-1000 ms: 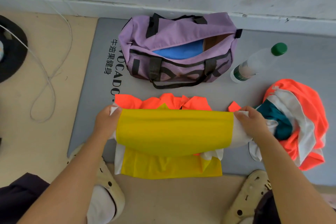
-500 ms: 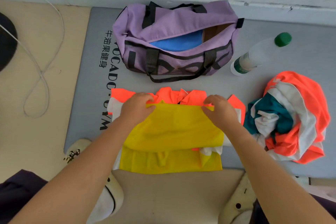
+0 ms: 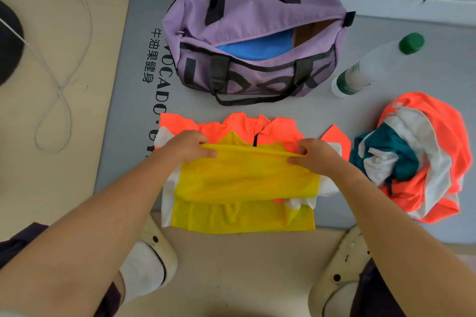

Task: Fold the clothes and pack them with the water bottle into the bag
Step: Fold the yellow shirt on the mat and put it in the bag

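A yellow, orange and white shirt (image 3: 244, 183) lies on the grey mat, its yellow lower half folded up over itself. My left hand (image 3: 189, 145) pinches the folded edge on the left, and my right hand (image 3: 313, 153) pinches it on the right, below the orange collar. Behind it stands a purple duffel bag (image 3: 255, 41), unzipped, with something blue inside. A clear water bottle with a green cap (image 3: 373, 67) lies to the right of the bag. A crumpled orange, white and teal garment (image 3: 422, 154) is heaped at the right.
The grey exercise mat (image 3: 134, 90) with black lettering lies on a beige floor against a white wall. A thin white cable (image 3: 59, 90) loops at the left. My feet in cream clogs (image 3: 342, 273) stand at the mat's near edge.
My hands carried the yellow hem up from the shirt's sides to near the collar and moved closer together, completing a fold. The camera drifted slightly.
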Action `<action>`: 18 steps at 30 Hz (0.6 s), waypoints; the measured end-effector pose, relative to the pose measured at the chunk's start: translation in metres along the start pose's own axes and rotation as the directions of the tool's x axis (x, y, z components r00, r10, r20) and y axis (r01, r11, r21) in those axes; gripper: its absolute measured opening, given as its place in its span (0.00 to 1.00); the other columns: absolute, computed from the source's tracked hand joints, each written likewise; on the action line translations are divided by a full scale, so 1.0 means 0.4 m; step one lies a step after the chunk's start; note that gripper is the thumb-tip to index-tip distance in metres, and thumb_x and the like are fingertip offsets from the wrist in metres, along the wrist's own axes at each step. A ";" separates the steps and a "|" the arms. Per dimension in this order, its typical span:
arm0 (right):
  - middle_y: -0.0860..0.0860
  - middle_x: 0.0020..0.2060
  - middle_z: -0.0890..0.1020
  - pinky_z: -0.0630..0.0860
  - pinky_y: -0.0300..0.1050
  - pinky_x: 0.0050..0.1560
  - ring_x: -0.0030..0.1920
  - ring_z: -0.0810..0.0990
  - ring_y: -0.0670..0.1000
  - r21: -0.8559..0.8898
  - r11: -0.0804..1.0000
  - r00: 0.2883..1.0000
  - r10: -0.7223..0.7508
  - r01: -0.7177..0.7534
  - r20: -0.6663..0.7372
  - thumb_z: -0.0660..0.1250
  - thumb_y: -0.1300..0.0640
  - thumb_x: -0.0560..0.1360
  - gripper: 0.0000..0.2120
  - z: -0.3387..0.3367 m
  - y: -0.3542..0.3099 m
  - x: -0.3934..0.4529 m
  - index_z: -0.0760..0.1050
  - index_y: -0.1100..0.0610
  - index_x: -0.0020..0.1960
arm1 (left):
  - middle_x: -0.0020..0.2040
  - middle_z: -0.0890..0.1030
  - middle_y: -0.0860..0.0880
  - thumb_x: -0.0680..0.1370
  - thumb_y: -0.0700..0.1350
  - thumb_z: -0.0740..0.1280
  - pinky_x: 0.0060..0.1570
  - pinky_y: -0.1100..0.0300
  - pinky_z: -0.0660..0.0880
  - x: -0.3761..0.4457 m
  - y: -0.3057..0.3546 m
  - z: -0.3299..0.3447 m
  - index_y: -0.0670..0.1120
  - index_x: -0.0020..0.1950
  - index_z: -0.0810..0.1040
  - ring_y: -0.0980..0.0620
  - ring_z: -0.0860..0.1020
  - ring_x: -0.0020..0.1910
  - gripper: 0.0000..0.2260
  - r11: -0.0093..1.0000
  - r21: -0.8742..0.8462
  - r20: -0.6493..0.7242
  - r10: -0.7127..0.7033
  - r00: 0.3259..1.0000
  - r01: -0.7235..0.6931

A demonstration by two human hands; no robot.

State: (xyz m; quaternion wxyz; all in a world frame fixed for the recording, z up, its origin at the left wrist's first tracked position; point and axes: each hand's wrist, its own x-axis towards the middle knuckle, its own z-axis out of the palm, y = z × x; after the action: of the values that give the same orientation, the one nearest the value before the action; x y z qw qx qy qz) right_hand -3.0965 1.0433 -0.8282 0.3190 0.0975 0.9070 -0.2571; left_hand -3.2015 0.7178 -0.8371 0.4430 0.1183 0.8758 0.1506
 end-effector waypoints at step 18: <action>0.53 0.33 0.75 0.69 0.44 0.36 0.36 0.84 0.54 -0.123 0.991 0.996 0.034 -0.043 -0.079 0.64 0.47 0.79 0.17 -0.396 -0.220 -0.348 0.70 0.55 0.36 | 0.26 0.66 0.49 0.76 0.59 0.69 0.30 0.56 0.58 -0.423 0.129 -0.317 0.48 0.27 0.67 0.50 0.66 0.28 0.23 0.993 0.041 -0.457 0.121 0.881 -0.115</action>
State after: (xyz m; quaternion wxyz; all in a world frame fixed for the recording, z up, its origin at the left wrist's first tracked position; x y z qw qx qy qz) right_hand -3.1018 1.0505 -0.5999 0.2944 0.1046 0.9308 -0.1897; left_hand -3.2025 0.6879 -0.6215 0.2131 0.1351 0.9477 0.1952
